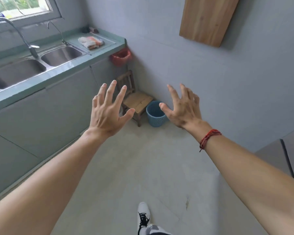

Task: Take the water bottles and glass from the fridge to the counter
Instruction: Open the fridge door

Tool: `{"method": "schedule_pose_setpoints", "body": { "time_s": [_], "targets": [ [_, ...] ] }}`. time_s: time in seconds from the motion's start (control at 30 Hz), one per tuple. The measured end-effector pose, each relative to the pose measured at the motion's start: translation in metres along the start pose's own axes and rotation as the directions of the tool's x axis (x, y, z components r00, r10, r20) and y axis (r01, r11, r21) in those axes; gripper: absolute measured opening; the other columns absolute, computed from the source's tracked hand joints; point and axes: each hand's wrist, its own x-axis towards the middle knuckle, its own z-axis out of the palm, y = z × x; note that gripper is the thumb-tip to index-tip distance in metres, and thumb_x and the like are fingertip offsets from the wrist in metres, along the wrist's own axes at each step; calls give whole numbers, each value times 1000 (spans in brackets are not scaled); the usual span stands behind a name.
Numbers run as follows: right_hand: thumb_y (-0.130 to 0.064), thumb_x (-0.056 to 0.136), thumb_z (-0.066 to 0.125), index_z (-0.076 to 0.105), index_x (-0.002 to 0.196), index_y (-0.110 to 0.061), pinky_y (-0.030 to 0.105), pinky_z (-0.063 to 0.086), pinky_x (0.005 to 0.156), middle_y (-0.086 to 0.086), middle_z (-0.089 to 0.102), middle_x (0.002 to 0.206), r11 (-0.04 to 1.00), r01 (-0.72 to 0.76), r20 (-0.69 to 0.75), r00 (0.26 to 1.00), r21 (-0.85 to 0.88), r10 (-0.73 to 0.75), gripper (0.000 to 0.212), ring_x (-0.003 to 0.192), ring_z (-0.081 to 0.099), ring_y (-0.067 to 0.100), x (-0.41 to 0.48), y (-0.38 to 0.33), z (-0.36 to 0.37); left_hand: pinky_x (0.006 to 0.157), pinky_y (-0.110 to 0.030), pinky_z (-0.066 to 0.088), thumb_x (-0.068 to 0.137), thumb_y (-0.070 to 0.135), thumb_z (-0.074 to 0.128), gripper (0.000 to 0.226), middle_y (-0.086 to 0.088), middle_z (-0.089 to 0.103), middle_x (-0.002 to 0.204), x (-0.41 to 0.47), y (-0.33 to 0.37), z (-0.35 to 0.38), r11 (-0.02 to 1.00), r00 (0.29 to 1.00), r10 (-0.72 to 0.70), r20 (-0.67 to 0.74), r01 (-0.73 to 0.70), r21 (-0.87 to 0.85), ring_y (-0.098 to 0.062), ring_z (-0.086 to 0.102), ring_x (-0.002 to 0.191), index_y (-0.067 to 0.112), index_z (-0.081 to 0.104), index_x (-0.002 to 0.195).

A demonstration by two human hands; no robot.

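Both arms reach out in front of me over the floor. My left hand (107, 112) is open with fingers spread and holds nothing. My right hand (183, 109), with a red string bracelet at its wrist, is open too and empty. The green counter (109, 46) runs along the left wall, well to the left of both hands. A grey appliance front (277, 156), possibly the fridge, shows at the right edge. No water bottle or glass is in view.
A double steel sink (32, 65) with a tap (15, 34) sits in the counter, a folded cloth (91, 42) beside it. A small wooden chair (134, 99) and a blue basket (155, 114) stand in the corner. A wooden cabinet (209, 19) hangs on the right wall.
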Motion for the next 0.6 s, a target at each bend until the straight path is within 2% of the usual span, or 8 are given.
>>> {"method": "schedule_pose_setpoints", "body": {
  "time_s": [0.3,0.47,0.6],
  "targets": [
    [-65,93,38,26,156,-28,55,20,116,22,24,159,956,-283,-76,958,-78,278,73,144,26,37,74,88,-17,115,-56,25,87,64,39,79,-12,22,165,164,45,63,958,966,255,47,-245,-151,-42,18,150,25,34,155],
    [-67,89,32,29,155,-26,56,24,114,22,27,158,869,-478,-152,875,-127,460,77,141,30,38,86,137,-28,114,-54,28,86,67,34,81,-9,18,167,240,90,98,882,904,424,55,-398,-250,-37,15,152,28,28,157],
    [-65,88,37,35,153,-23,57,29,110,23,34,153,776,-612,-244,784,-151,571,77,136,37,39,98,159,-33,111,-57,34,87,66,36,80,-9,22,166,295,113,125,792,835,548,43,-502,-349,-38,20,151,27,31,156]
  ]
}}
